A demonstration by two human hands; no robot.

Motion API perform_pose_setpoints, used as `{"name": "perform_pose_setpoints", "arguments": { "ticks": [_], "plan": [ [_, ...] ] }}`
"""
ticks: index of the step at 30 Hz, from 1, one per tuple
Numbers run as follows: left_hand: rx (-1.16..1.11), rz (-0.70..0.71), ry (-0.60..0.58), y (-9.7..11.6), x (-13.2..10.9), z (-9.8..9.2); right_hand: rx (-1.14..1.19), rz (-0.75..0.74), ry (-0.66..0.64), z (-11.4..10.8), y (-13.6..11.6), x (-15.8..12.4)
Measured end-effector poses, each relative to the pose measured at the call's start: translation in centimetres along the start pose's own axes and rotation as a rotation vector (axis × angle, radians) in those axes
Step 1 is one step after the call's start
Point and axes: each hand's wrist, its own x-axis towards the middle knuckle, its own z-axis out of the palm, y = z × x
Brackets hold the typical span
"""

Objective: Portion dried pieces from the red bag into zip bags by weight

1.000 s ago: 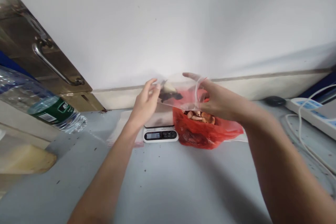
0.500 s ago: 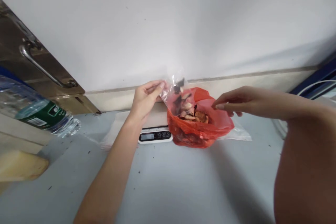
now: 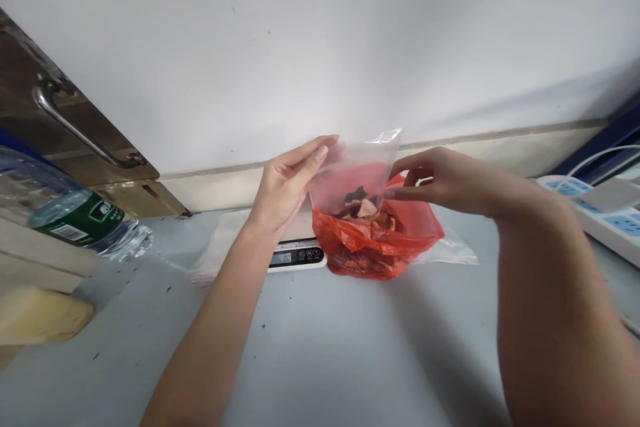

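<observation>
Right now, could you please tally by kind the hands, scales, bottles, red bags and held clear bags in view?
Hands: 2
Scale: 1
Bottle: 1
Red bag: 1
Held clear bag: 1
Total: 6

At the left – a clear bottle [image 3: 55, 197] with a green label [image 3: 85, 217], a yellowish object [image 3: 43, 315] and, behind them, a metal handle [image 3: 77, 137]. At the right – a white power strip [image 3: 593, 213] with blue patches [image 3: 623, 223], a pale cable [image 3: 595, 157] arching near it.
</observation>
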Motion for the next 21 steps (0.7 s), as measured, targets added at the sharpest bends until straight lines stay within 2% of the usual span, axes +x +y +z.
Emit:
{"name": "perform_pose_setpoints", "arguments": {
  "ticks": [8,12,17,21],
  "plan": [
    [-0.048,-0.018,-0.006,-0.9,0.4,-0.5,0.160,-0.040,0.047,0.3,-0.5,0.2],
    [-0.004,-0.029,0.004,-0.9,0.4,-0.7,0.164,-0.054,0.033,0.5,-0.8,0.3],
    [0.089,0.023,0.045,-0.7,0.5,-1.6,0.279,-0.056,0.159,0.3,-1.3,-0.1],
    [0.190,0.050,0.031,-0.9,0.5,-1.4,0.347,-0.060,0.171,0.3,-1.6,-0.4]
  ]
}}
